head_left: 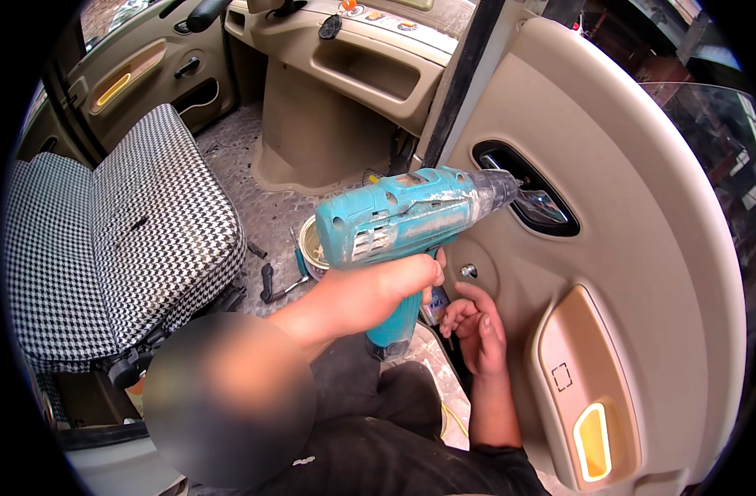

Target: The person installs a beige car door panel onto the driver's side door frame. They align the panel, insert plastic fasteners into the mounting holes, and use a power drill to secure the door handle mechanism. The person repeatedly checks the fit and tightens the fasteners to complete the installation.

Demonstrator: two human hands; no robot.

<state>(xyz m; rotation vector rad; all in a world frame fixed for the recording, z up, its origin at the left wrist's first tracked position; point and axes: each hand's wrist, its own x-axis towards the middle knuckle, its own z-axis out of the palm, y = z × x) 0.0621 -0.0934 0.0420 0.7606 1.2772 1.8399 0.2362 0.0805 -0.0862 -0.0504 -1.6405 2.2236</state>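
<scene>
My left hand (378, 289) is closed round the grip of a teal, scuffed cordless drill (411, 215), its thumb lying along the near side. The drill points right, and its dark chuck (495, 188) reaches the inner door handle (531, 194) recess. The bit's tip meets the recess near the chrome lever; the exact contact is too small to tell. My right hand (477, 331) is just below and right of the drill, loosely bent, fingers apart and holding nothing. It is nearest to the beige door panel (626, 207) and a small metal spindle (469, 270) on it.
A checked seat (138, 231) stands at the left. On the floor beside it lie a black-knobbed crank handle (268, 285) and a round tin (309, 240). The door pocket (589, 372) is low right; the dashboard (370, 70) spans the back. A blurred round patch covers the lower left.
</scene>
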